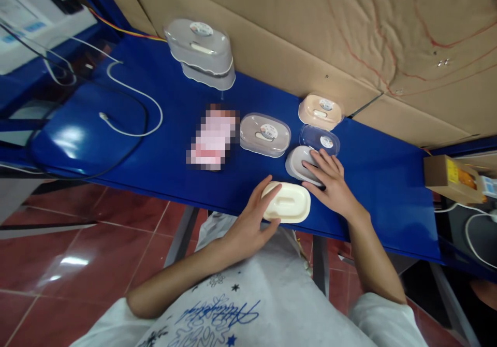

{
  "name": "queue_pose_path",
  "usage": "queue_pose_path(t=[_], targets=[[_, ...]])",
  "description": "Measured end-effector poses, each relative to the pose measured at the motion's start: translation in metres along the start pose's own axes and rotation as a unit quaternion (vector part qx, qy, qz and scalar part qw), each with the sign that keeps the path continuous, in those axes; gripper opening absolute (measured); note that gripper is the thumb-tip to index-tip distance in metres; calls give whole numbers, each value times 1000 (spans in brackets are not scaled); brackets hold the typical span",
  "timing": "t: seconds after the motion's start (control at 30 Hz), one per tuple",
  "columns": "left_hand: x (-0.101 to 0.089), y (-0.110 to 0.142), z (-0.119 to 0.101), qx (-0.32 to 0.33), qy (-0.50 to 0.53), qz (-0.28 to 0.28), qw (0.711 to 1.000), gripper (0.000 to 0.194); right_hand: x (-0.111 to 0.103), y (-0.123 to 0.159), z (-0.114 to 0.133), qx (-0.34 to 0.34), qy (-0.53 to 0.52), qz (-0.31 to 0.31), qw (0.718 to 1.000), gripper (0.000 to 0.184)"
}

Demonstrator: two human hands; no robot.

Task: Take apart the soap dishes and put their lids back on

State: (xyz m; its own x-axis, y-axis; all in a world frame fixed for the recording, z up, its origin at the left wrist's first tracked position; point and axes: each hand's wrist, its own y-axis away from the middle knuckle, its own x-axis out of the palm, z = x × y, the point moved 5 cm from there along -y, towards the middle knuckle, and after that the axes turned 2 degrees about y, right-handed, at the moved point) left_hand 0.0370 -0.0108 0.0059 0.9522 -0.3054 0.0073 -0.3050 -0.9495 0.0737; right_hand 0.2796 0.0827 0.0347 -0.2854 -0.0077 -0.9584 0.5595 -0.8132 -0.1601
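One white cable (160,111) lay curled at the left end of the blue table (174,150). Next, a tall grey box (205,59) with a label on its top stood against the cardboard wall (272,36). Nearer the front edge was a pink phone-shaped thing (213,140), too blurred to read. The left hand (254,225) was clamped on the left end of a cream box (297,207) near the table's front edge, thumb on the near side and fingers over the far rim. Behind that hand sat a low grey box (256,134) under a clear, labelled cover. To its right came a small grey box (297,164), just behind the cream box, then a clear lid (310,136) and, farther back, a lidded peach box (308,111). The right hand (328,176) rested on the small grey box, fingers spread apart; whether it gripped, I could not tell. At the far right stood an open carton (446,184).
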Motion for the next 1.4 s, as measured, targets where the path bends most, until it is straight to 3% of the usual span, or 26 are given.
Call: queue_pose_path(t=[0.1,0.17,0.27,0.33,0.43,0.53,0.6,0.67,0.77,0.83,0.93,1.03,1.17,1.3,1.4], targets=[[8,-1,3,34,-122,56,990,59,-5,7,19,-8,-2,-36,999,67],[11,-3,2,76,-195,68,975,60,-6,17,42,-52,-12,-47,997,75],[6,-3,-3,132,-224,25,965,57,1,34,75,-115,-5,-17,993,87],[-1,-1,-5,144,-203,-17,968,53,7,43,87,-121,16,-5,993,80],[-12,4,-3,126,-97,-74,984,50,11,49,93,-116,32,-26,992,53],[-17,7,6,37,124,-107,986,48,10,49,99,-107,-7,-84,991,37],[-13,8,14,-78,273,-105,953,49,8,47,105,-93,-56,-121,987,35],[-5,8,18,-199,388,-83,896,53,8,43,112,-96,-99,-128,982,36],[4,6,14,-302,501,-54,810,53,4,32,112,-127,-143,-112,975,44],[4,3,10,-316,539,-65,778,46,0,24,92,-81,-131,-117,981,49],[2,-2,7,-316,563,-93,758,39,-3,16,51,46,-19,-113,992,47],[4,-5,8,-323,575,-100,745,41,-3,14,35,75,52,-90,992,39],[9,-14,8,-311,595,-89,736,52,-13,17,59,43,-36,-130,990,39],[10,-23,4,-280,610,-80,737,59,-13,19,102,-58,-67,-76,993,39],[9,-25,4,-270,598,-92,749,57,-7,21,113,-81,-36,-54,995,38]])
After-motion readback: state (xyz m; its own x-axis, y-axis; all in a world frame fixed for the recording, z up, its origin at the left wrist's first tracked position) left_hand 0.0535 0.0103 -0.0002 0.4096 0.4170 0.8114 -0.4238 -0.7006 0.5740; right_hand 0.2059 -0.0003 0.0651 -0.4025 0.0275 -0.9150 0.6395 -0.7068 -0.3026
